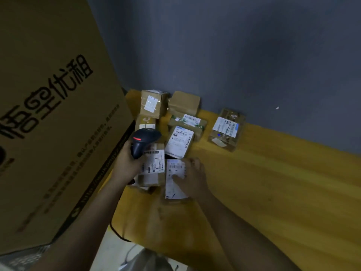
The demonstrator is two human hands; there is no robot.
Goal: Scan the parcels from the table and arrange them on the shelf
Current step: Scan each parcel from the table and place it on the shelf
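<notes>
Left hand [128, 165] with fingers wrapped tight around a dark barcode scanner [143, 142], its head aimed forward over the parcels. Right hand [190, 178] flat, fingers [178, 178] slightly spread, pressed on the white label of a blurred parcel [174, 179] lying on the yellow bench [273, 182]. Just left of those fingers, touching it, another labelled parcel [152, 167]. Beyond the fingers, a tight cluster of small parcels [180, 141] toward the grey wall [234, 55]; one taped box [226, 130] apart, right. Open bench surface right of the fingers. Large printed carton [48, 114] close on the left.
</notes>
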